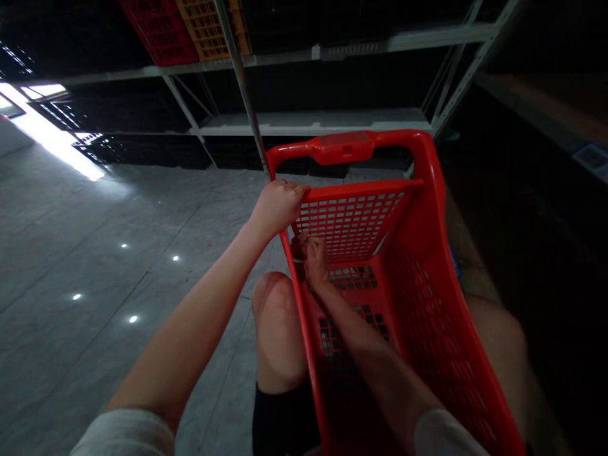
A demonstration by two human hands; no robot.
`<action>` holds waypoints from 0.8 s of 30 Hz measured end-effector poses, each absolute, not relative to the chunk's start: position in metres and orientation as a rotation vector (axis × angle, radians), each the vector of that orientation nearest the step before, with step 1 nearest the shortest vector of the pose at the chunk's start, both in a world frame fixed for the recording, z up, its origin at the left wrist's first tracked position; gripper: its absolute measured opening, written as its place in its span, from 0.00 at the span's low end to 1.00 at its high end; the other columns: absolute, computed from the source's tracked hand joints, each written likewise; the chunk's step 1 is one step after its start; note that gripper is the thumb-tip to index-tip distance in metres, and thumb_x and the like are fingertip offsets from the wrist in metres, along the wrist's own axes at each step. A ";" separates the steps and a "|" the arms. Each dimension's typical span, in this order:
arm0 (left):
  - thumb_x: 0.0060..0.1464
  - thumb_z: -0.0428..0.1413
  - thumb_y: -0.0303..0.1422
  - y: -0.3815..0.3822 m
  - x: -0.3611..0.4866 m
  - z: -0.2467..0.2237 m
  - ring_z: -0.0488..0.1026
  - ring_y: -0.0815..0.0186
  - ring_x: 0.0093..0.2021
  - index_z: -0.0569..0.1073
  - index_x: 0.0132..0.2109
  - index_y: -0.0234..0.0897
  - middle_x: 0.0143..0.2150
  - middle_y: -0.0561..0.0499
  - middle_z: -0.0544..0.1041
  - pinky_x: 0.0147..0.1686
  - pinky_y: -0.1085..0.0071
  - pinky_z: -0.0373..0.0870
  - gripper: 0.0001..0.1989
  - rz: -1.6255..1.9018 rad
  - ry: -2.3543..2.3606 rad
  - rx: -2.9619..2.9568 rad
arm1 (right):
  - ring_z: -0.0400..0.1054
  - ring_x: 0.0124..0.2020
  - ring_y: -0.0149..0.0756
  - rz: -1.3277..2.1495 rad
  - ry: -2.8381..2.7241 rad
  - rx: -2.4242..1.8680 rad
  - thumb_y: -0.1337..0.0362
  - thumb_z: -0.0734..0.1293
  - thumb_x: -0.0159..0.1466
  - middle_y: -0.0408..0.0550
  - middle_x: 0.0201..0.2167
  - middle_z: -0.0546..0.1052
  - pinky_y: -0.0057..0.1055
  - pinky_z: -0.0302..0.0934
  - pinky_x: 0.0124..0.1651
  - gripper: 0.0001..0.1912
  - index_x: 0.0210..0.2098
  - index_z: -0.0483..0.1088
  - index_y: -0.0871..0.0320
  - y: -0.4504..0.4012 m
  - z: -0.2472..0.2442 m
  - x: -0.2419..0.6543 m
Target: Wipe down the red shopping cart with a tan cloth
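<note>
A red plastic shopping cart point(430, 190) with lattice walls fills the middle of the view, its handle bar at the far end. My left hand point(281, 201) is closed over the cart's upper left edge, near the far corner below the handle. Reaching down inside the basket, my right hand point(315, 258) is against the left wall, beside the lattice flap point(354, 218). Its fingers are bent and pressed together around something small and dark at the wall, too dim to name. My knees show on either side of the cart.
Grey metal shelving point(313, 120) stands behind the cart, with a red crate point(164, 31) and a yellow crate point(209, 28) on its upper level. A thin metal pole point(244, 88) slants down to the handle's left corner. Shiny grey floor point(109, 253) lies to the left.
</note>
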State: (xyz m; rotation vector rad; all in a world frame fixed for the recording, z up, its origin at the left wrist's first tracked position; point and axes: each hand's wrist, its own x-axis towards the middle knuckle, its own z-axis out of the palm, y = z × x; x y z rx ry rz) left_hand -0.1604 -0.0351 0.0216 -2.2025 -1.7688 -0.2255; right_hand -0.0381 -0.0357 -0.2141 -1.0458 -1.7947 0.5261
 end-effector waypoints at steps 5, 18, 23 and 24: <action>0.64 0.47 0.26 -0.034 -0.159 0.020 0.79 0.55 0.43 0.80 0.50 0.33 0.40 0.40 0.82 0.46 0.60 0.73 0.17 -0.256 -1.780 -2.187 | 0.70 0.49 0.43 0.494 -1.975 -0.955 0.70 0.58 0.66 0.55 0.46 0.76 0.42 0.70 0.52 0.16 0.41 0.77 0.57 -0.045 -0.219 -0.015; 0.67 0.45 0.29 -0.035 -0.158 0.017 0.78 0.56 0.43 0.78 0.53 0.34 0.40 0.41 0.82 0.48 0.59 0.71 0.18 -0.298 -1.850 -2.135 | 0.68 0.54 0.43 0.453 -2.073 -0.994 0.68 0.60 0.70 0.52 0.55 0.76 0.45 0.67 0.59 0.14 0.48 0.76 0.51 -0.014 -0.192 -0.020; 0.67 0.46 0.30 -0.034 -0.159 0.017 0.78 0.56 0.44 0.79 0.52 0.35 0.40 0.41 0.82 0.49 0.59 0.71 0.18 -0.287 -1.837 -2.136 | 0.67 0.53 0.42 0.521 -2.236 -1.093 0.71 0.60 0.67 0.54 0.54 0.76 0.37 0.68 0.52 0.15 0.46 0.76 0.56 -0.046 -0.234 0.010; 0.67 0.46 0.30 -0.034 -0.159 0.017 0.78 0.56 0.44 0.79 0.52 0.35 0.41 0.41 0.82 0.49 0.59 0.71 0.18 -0.277 -1.843 -2.138 | 0.67 0.53 0.42 0.512 -2.198 -1.095 0.71 0.60 0.67 0.53 0.54 0.75 0.37 0.68 0.52 0.15 0.46 0.76 0.56 -0.042 -0.226 0.010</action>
